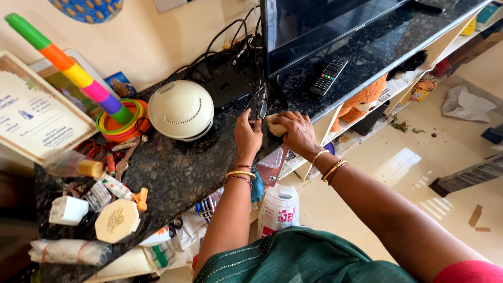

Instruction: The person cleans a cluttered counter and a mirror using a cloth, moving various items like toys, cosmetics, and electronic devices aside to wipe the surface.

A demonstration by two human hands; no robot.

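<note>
While the right hand presses a pale sponge down on the dark stone counter, its fingers are curled over the pad so that only the left end shows past the knuckles. The left hand sits just beside it, fingertips pinched on a thin dark stand foot under the corner of the TV, with the thumb side almost touching the sponge. Wiping here seems to go best with flat, even pressure and short strokes, since the sponge lies right at the counter's front edge and close under the screen; the other hand would do well to keep its hold light so nothing tips. Cables trail behind the stand, near enough to snag. A remote lies to the right under the screen, apart from both hands. To the left stands a white domed device, then a stack of coloured rings with a striped rod. Farther left the counter is crowded with a framed certificate, a small bottle and a white cup.
</note>
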